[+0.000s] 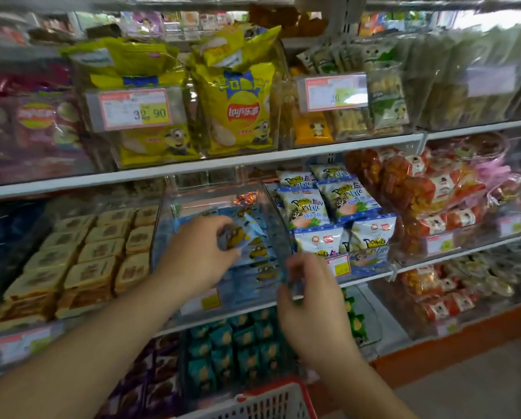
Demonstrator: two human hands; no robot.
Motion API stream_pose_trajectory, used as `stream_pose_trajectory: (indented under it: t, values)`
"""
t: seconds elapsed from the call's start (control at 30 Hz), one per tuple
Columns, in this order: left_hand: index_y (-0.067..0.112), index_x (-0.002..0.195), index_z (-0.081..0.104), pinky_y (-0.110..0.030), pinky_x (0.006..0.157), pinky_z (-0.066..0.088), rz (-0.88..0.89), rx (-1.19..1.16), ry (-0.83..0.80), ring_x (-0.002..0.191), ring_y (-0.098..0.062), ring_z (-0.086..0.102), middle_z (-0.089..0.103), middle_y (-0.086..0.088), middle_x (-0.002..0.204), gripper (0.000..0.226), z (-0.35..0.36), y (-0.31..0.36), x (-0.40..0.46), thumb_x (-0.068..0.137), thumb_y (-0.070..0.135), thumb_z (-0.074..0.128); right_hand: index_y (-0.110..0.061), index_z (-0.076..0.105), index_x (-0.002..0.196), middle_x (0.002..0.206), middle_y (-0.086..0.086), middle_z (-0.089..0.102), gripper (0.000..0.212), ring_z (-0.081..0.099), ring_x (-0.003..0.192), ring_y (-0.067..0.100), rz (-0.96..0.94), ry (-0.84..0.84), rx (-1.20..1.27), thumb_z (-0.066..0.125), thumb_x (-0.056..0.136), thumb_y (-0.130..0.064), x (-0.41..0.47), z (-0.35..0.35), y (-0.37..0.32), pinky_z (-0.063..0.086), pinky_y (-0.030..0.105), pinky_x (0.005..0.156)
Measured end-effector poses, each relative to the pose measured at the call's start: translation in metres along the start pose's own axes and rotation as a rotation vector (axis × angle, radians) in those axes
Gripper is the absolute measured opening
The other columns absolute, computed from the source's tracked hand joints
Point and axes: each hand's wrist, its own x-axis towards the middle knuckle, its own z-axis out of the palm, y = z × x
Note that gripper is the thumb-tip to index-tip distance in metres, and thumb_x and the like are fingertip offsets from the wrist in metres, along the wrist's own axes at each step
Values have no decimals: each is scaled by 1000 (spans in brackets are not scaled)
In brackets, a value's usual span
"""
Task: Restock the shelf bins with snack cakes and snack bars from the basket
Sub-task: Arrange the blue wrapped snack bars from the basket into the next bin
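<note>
A: Which step was in hand?

B: A small blue snack-cake packet printed with a yellow cartoon figure (238, 235) was being placed. It was pinched between thumb and fingers of the left hand (197, 252), just above the like packets already stacked in the clear plastic shelf bin (174, 213).

A: And the other hand?

B: The bin's transparent right wall (279, 237), just right of the held packet, was gripped by the curled fingers of the right hand (310, 300), apparently to steady it.

A: What was called for next?

B: By judgement, the packet had to be lowered onto the stack and released, then another fetched from the red plastic basket (268, 402), seen below both wrists. Its contents could not be made out.

A: Anything beside the bin?

B: Tan sandwich-cake packs (99, 252) were ranged left of the grip, white puffed-snack bags (337, 225) right.
</note>
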Motion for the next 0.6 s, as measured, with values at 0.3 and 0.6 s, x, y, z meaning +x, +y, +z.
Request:
stream_pose_trajectory:
  t: [0.3,0.6]
  values:
    - [25,102,69,-39,77,59,117,400,-70,95,-27,68,69,-3,101,23,78,-24,120,84,15,80,-22,53,95,92,-7,53,16,49,83,20,-46,151,-222,68,94,-19,68,24,47,42,35,63]
    - [19,103,68,-34,75,49,214,261,-39,96,-22,61,61,-1,105,11,91,-41,122,98,29,68,-27,54,91,85,-14,50,19,49,75,9,-49,187,-146,70,94,-17,66,29,56,43,29,59]
